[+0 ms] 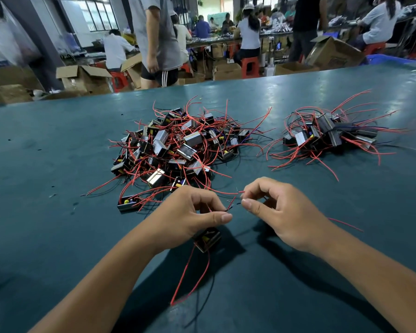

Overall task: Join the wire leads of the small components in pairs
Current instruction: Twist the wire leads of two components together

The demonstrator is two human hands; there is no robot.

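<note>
Left hand: your left hand (197, 212) has thumb and forefinger pinched on a thin dark lead (228, 209), the other fingers curled under; the bare tip points toward 3 o'clock so it can meet the opposite one.
Right hand: your right hand (274, 210) pinches a second lead end between thumb and forefinger, tip aimed at 9 o'clock; the two ends sit just apart, not yet touching.
Component in work: a small black block (207, 239) hangs under your left hand, its red wire (183, 277) and a black wire trailing toward 6 o'clock, out of the way of the joint.
Second component: cannot tell which block the right-hand lead belongs to.
Supply pile: loose components (173, 145) heaped at 12 o'clock on the tabletop (46, 164), within reach.
Second heap: a smaller bunch (327, 135) at 2 o'clock, kept well apart, probably so that joined pairs stay separate from loose stock.
Step judged: aligning tips before twisting.
</note>
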